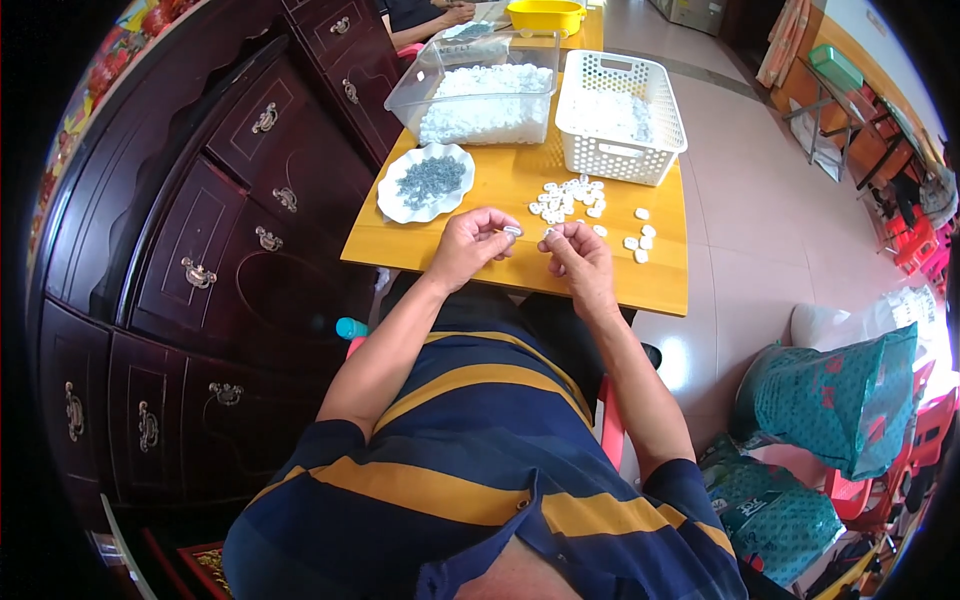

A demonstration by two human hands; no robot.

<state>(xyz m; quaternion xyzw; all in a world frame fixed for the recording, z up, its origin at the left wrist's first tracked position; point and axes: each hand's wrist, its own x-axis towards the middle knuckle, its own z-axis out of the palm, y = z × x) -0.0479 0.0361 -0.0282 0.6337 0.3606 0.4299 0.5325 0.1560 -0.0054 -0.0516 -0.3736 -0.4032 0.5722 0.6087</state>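
Note:
Over the front edge of the wooden table, my left hand (pixel 472 246) pinches a small white oval piece (pixel 512 231) between thumb and fingers. Just to its right, my right hand (pixel 580 262) is closed in a pinch, with a tiny pale bit (pixel 549 232) at its fingertips whose kind I cannot make out. A gap separates the two hands. Beyond them lies a loose pile of white oval pieces (pixel 565 198), and a few more (pixel 642 243) sit to the right. A white scalloped plate (pixel 395 208) of small grey-blue parts stands left of the pile.
A clear plastic bin (pixel 400 95) and a white perforated basket (pixel 625 160), both holding white pieces, stand at the table's (pixel 510 165) far side. Behind is a yellow basin (pixel 545 18) near another person's arm (pixel 425 28). Dark drawers (pixel 215 240) flank the left; teal bags (pixel 830 400) lie right.

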